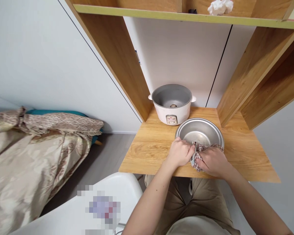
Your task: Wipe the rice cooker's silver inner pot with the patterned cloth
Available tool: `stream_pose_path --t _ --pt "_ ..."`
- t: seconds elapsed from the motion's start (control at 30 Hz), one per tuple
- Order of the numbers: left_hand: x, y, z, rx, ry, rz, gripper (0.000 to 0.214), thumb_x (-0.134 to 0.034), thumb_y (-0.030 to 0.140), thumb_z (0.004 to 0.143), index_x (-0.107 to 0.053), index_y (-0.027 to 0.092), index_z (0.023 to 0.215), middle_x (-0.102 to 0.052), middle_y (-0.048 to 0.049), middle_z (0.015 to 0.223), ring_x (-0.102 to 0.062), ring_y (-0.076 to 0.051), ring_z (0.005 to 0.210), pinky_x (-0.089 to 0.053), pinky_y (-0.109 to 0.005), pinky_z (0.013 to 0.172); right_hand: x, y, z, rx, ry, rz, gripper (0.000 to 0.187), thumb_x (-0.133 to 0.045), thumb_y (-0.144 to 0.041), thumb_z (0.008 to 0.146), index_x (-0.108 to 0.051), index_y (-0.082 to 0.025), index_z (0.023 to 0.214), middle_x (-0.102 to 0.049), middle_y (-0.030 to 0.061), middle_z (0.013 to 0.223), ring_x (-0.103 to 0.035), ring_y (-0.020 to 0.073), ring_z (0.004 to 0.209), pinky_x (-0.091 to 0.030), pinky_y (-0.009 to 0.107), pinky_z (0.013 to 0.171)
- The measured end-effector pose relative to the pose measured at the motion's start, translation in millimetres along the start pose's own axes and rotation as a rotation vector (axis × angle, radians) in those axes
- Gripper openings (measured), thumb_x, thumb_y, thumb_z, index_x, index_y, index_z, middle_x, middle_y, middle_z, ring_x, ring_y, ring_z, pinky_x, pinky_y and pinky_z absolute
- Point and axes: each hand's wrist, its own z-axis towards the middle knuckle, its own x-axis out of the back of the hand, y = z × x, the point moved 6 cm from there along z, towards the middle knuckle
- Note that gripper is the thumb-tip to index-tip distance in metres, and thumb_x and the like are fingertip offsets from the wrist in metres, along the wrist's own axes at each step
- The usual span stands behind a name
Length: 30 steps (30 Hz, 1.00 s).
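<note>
A rumpled beige blanket (pixel 26 147) lay far left, with a white chair (pixel 93 205) below it. On the wooden desk (pixel 149 147), the left hand (pixel 180 152) gripped the near rim of a metal pot (pixel 199 132), fingers curled closed on it. Behind the pot stood a white cooker (pixel 172 103), open and upright. The right hand (pixel 212 161) clutched a patterned cloth (pixel 198 153) against the pot's rim. Crumpled paper (pixel 220 6) sat on the shelf (pixel 161 14) above.
</note>
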Motion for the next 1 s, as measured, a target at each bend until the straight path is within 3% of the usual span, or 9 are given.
stream_pose_path --t 0.3,0.7,1.0 --pt "-2.2 1.0 0.0 0.029 0.003 0.003 0.049 -0.031 0.029 0.096 -0.062 0.017 0.060 -0.067 -0.0055 0.063 -0.059 -0.016 0.062 -0.030 -0.037 0.070 -9.8 -10.0 6.4 -0.173 0.033 -0.014 0.037 -0.038 -0.034 0.090 -0.069 -0.018 0.079 -0.070 0.0085 0.071 -0.062 0.0190 0.063 -0.034 0.030 0.062" --pt "-0.1 -0.8 -0.5 -0.004 0.021 -0.041 0.046 -0.033 0.029 0.095 -0.060 0.018 0.060 -0.067 -0.0045 0.064 -0.059 -0.016 0.063 -0.029 -0.037 0.069 -3.1 1.2 -0.6 0.006 0.058 0.006 0.038 -0.036 -0.035 0.093 -0.064 -0.017 0.072 -0.068 0.0069 0.071 -0.059 0.0168 0.066 -0.029 0.030 0.064" --pt "-2.3 -0.2 0.1 0.037 0.008 -0.017 0.049 -0.031 0.030 0.096 -0.062 0.019 0.060 -0.066 -0.0039 0.062 -0.058 -0.015 0.061 -0.031 -0.036 0.070 -7.3 -9.1 7.5 -0.153 0.026 -0.007 0.039 -0.037 -0.033 0.091 -0.069 -0.018 0.075 -0.069 0.0079 0.070 -0.061 0.0175 0.061 -0.034 0.029 0.061"
